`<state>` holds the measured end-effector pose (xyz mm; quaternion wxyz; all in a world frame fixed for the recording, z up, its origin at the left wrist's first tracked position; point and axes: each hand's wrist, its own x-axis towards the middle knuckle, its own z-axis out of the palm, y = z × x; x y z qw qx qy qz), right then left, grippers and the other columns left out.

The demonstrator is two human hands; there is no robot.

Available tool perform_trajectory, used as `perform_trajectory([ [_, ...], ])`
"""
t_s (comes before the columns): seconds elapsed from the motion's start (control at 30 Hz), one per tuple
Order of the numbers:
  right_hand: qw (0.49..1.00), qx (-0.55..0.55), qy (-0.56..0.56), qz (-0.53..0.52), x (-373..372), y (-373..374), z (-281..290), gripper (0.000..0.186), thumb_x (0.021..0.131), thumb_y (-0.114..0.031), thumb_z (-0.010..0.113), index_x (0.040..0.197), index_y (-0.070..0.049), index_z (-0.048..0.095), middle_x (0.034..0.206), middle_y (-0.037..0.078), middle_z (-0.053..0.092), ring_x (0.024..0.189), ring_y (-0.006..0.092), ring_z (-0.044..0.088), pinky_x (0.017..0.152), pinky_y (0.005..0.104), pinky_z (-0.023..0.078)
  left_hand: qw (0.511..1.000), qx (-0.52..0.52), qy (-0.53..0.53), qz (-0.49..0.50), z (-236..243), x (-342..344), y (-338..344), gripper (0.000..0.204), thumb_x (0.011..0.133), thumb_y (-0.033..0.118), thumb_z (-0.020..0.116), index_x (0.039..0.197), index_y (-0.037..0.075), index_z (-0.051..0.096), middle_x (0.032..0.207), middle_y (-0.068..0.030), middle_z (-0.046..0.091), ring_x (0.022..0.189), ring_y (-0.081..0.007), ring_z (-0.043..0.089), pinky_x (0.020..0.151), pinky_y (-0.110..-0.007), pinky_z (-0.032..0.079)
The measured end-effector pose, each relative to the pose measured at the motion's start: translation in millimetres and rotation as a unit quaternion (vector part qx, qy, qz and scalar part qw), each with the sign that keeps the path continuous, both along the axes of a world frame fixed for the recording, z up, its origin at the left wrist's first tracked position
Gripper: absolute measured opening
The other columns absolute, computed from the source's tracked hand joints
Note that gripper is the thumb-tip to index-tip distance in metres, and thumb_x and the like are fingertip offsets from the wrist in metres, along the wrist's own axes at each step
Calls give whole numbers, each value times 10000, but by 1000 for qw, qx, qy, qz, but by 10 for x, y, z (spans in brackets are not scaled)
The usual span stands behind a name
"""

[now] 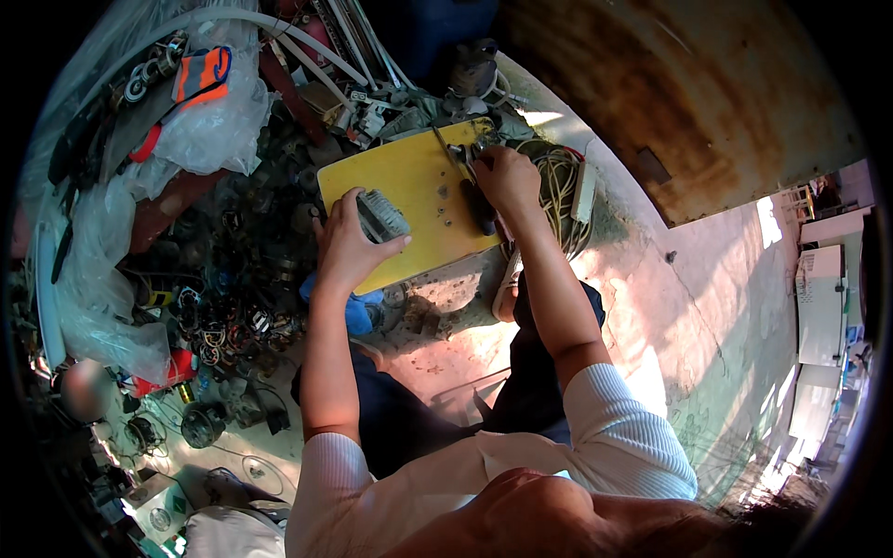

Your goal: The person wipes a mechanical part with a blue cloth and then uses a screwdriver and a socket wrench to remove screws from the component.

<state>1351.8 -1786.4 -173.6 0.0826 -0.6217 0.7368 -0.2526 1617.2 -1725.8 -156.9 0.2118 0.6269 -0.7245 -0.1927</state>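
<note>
A yellow board [419,177] lies in front of me like a low worktop. On its left side sits a grey finned metal part [383,216], with my left hand [346,249] curved around it, the thumb on the near side and the fingers on the far side. At the board's far right corner my right hand [507,181] is closed, its fingertips pointing down among small metal pieces; what they grip is hidden. A dark-handled screwdriver [478,206] lies beside that hand. Several small screws or nuts [444,206] are scattered mid-board.
Coiled cable [556,191] and a white power strip [583,192] lie right of the board. Jumbled scrap parts and wires [233,316] cover the left, beside clear plastic sheeting [102,279]. A rusty panel [688,93] stands at far right. A blue cloth-like item [358,312] is under the board's near-left edge.
</note>
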Motion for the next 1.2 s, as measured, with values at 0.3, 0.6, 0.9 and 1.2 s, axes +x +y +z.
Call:
perform_trajectory([
  [0.3,998,13,-24,-63,-751,-14,162,240,840,-302,648,960,-135,771,934,180,728,901,370,701,804,466,556,999,31,13,-5,18,-5,-5,982,657,435,862,1428,81,368,1426,-181,483,1347,-351,443,1172,-606,138],
  [0.6,970,232,52,54,-518,48,104,301,774,-376,770,938,-123,774,967,146,736,960,331,705,829,440,562,1000,18,3,-2,36,-1,-7,990,637,479,857,1409,61,399,1399,-188,514,1306,-363,486,1141,-593,215],
  [0.9,966,252,-2,60,-470,1,74,374,810,-433,725,970,-99,777,955,168,739,952,337,709,856,437,550,1000,21,4,5,40,8,2,1045,617,447,881,1448,66,375,1423,-228,485,1350,-378,440,1176,-557,178],
  [1.2,976,174,86,97,-459,-28,-285,397,922,-385,587,1118,-55,686,997,217,716,968,394,689,887,484,529,999,-22,12,21,16,-1,36,1134,608,446,878,1519,111,292,1397,-167,457,1340,-348,440,1178,-628,133],
])
